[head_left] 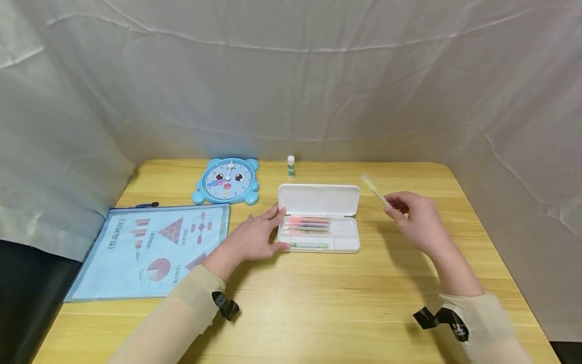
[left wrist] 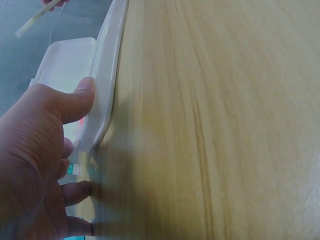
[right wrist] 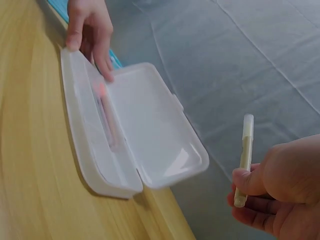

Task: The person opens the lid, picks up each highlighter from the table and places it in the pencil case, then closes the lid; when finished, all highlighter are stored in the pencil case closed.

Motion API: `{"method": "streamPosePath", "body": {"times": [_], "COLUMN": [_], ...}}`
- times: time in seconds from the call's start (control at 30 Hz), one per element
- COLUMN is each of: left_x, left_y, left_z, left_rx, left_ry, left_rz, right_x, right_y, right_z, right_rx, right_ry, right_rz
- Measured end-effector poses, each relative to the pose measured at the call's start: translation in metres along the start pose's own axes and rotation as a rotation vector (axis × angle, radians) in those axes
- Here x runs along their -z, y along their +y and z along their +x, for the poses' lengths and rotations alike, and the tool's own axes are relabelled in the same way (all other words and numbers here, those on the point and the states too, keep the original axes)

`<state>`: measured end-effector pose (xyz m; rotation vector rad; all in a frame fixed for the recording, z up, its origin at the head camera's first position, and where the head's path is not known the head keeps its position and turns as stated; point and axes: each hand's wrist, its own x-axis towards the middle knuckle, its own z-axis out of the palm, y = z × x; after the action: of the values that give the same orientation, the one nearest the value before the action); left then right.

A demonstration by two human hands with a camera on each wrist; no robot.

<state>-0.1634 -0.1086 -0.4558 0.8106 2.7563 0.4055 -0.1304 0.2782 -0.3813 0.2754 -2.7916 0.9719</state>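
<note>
A white pencil case (head_left: 345,243) lies on the table with its lid (head_left: 318,199) raised back. Inside are several coloured pens (head_left: 307,224), and a green-tipped pen (head_left: 309,245) sits in the front compartment. My left hand (head_left: 254,237) holds the case's left end, thumb at the front corner and fingers toward the hinge. In the left wrist view the thumb (left wrist: 80,102) presses the case's rim. My right hand (head_left: 418,220) pinches a pale yellow pen (right wrist: 246,155) with a clear cap between thumb and fingers, above the table right of the case. The pen's capped end points away.
A blue cartoon clock (head_left: 227,182) lies at the back left. A glue stick (head_left: 291,166) stands behind the case. On the left are a blue document pouch (head_left: 123,253) with printed charts and a dark pen (head_left: 146,205) at its top edge. Grey cloth (head_left: 291,91) surrounds the table.
</note>
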Motion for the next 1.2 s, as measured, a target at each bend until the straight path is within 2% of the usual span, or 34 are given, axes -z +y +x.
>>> {"method": "streamPosePath", "body": {"times": [0.23, 0.4, 0.67, 0.77, 0.93, 1.2], "left_x": [0.0, 0.0, 0.0, 0.0, 0.0, -0.001], "left_y": [-0.001, -0.001, -0.001, -0.001, -0.001, 0.0], "left_z": [0.0, 0.0, 0.001, 0.001, 0.001, 0.001], "left_rx": [0.011, 0.015, 0.014, 0.014, 0.017, 0.019], "left_ry": [-0.007, -0.019, -0.017, -0.016, -0.017, -0.023], "left_rz": [0.004, 0.0, -0.002, -0.003, -0.003, 0.004], "right_x": [-0.02, -0.033, -0.056, -0.069, -0.088, -0.107], "right_y": [-0.012, -0.021, -0.036, -0.038, -0.04, -0.043], "right_z": [0.005, 0.007, 0.009, 0.009, 0.008, 0.002], "right_rx": [0.138, 0.198, 0.217, 0.249, 0.298, 0.277], "right_ry": [0.029, -0.004, -0.132, -0.166, -0.206, -0.239], "right_rz": [0.012, 0.041, 0.058, 0.064, 0.036, 0.033]}}
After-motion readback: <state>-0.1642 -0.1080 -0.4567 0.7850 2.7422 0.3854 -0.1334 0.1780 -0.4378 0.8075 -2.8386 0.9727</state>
